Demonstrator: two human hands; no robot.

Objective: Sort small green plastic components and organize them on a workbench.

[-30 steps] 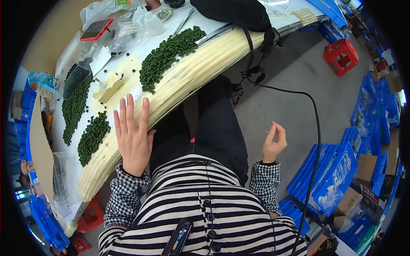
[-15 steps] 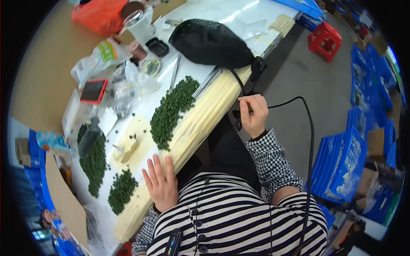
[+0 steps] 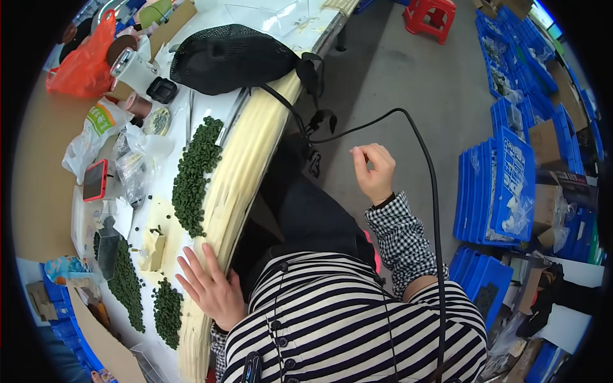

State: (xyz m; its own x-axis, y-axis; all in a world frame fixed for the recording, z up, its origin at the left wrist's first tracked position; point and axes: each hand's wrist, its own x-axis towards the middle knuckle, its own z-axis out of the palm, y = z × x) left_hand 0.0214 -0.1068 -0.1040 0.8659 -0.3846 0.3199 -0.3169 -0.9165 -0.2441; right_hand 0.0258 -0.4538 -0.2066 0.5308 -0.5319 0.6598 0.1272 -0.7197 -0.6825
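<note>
My left hand (image 3: pixel 214 287) lies with fingers spread on the cream padded edge strip (image 3: pixel 237 172) of the white table. Just beyond its fingertips is a long heap of small dark green pieces (image 3: pixel 195 179). A smaller green heap (image 3: pixel 168 313) lies to the left of the hand, and another heap (image 3: pixel 126 287) is farther left. My right hand (image 3: pixel 373 171) is raised off the table's right side, over the floor. Its fingers are curled, with thumb and index finger pressed together; whatever they pinch, if anything, is too small to see. A small cream block (image 3: pixel 152 250) stands between the heaps.
A black mesh bag (image 3: pixel 233 60) lies across the table's far part, its strap hanging over the edge. A black cable (image 3: pixel 421 147) loops past my right arm. Blue crates (image 3: pixel 491 185) are stacked at right; a red stool (image 3: pixel 429 19) stands far off. A red-framed phone (image 3: pixel 95 180) leans at left.
The view has turned, so the table sits farther left. My right hand is now farther from the table edge, still curled. My left hand stays on the padded strip, its fingers spread wider.
</note>
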